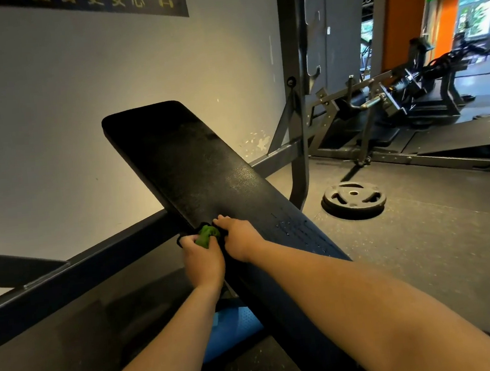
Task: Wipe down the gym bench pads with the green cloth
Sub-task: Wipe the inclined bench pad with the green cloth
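A long black bench pad slopes from the lower right up toward the wall. At its left edge, about halfway along, a bunched green cloth sits between my two hands. My left hand grips the cloth from below, fingers curled round it. My right hand rests on the pad just right of the cloth, its fingertips touching the cloth's top. Whether the right fingers pinch the cloth is hidden. Water droplets speckle the pad right of my right hand.
A dark steel frame bar runs along the grey wall left of the pad. An upright post stands behind the bench. A weight plate lies on the rubber floor at right, with more machines beyond. Something blue lies under the pad.
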